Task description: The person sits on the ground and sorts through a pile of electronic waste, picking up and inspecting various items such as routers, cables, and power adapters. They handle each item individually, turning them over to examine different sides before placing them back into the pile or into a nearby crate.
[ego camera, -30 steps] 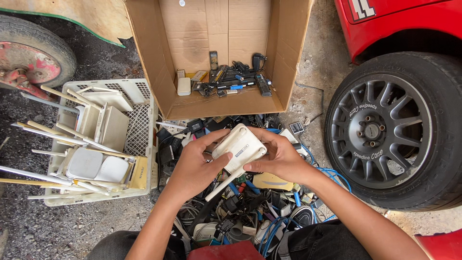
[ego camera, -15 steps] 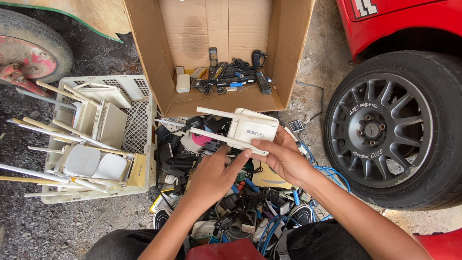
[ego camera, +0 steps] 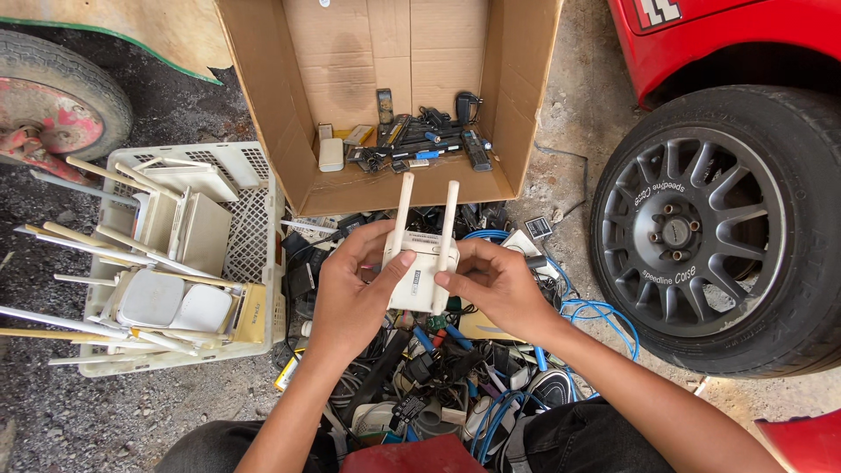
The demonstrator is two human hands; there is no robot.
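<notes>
White router [ego camera: 420, 278] with two upright antennas sits clamped between the left hand [ego camera: 350, 298] and right hand [ego camera: 495, 289], fingers closed on its sides, above a cable pile [ego camera: 438, 385]. Cardboard box [ego camera: 385, 79] ahead, plastic crate [ego camera: 254, 236] left, car wheel [ego camera: 710, 232] right.

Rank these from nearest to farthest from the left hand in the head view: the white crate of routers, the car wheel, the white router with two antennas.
1. White router: held in the left hand, centre.
2. White crate: on the ground just to the left.
3. Car wheel: far right, beyond the right hand.
</notes>
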